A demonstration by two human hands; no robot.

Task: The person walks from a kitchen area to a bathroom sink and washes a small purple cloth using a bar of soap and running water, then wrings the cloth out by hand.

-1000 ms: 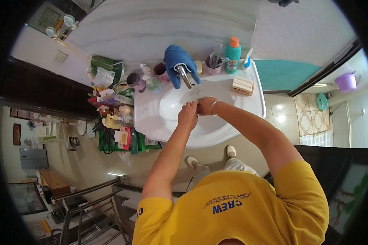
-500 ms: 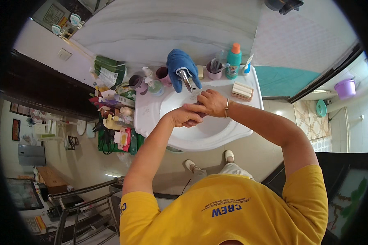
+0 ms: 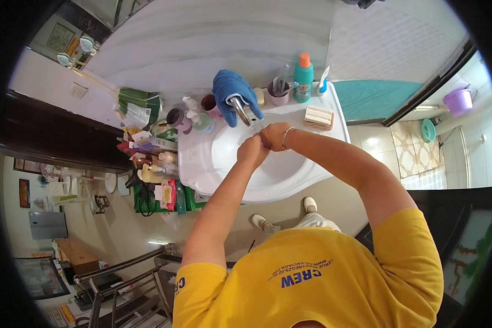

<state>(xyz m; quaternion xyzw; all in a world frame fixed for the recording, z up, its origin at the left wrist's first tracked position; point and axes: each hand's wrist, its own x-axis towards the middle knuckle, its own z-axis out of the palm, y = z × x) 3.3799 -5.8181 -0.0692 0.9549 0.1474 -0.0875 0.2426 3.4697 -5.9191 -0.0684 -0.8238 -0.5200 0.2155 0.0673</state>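
Over the white washbasin [image 3: 279,188], my left hand [image 3: 251,151] and my right hand [image 3: 275,136] are pressed together, both with fingers closed. A small purplish bit [image 3: 265,141] shows between them; its kind is hidden by the fingers. They are just below the spout of the metal faucet [image 3: 240,111], apart from it. Draped over the faucet is a blue glove [image 3: 228,90] with fingers hanging down. Whether water runs from the spout, I cannot tell. A bracelet [image 3: 285,139] circles my right wrist.
Along the basin's back ledge stand a pump bottle [image 3: 203,123], a mauve cup [image 3: 179,120], a cup with brushes [image 3: 278,94] and a teal bottle with an orange cap [image 3: 303,79]. A soap dish [image 3: 318,117] sits at right. Packages and bottles [image 3: 157,167] crowd the left side.
My hands have moved a little up toward the faucet. Their fingers, earlier laid across each other, are now bunched together. The whole view has shifted slightly.
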